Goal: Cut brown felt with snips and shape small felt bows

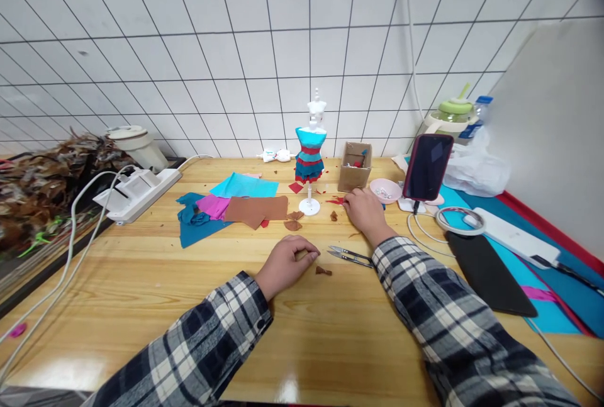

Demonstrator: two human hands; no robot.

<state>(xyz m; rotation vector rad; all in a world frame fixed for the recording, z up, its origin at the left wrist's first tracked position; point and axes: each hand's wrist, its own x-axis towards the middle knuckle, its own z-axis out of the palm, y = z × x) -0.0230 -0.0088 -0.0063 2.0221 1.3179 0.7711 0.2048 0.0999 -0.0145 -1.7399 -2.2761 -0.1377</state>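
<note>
My left hand (289, 267) rests low over the table with thumb and forefinger pinched together; whatever may be between them is too small to name. Just right of it lies a small brown fabric bow (323, 272). Thread snips (350, 256) lie between my two hands, blades pointing left. Farther back, my right hand (365, 212) is on the table with curled fingers, its fingertips beside red fabric scraps (336, 200); what they hold is hidden. A small white dress form (309, 207) stands upright, wearing a layered blue and red dress (309, 155).
Brown fabric (257, 209), light blue fabric (245, 185) and teal fabric (202, 232) lie left. A cardboard box (355, 174), pink bowl (385, 190) and propped phone (428, 167) stand right. A power strip (141, 196) with cables lies at the left edge.
</note>
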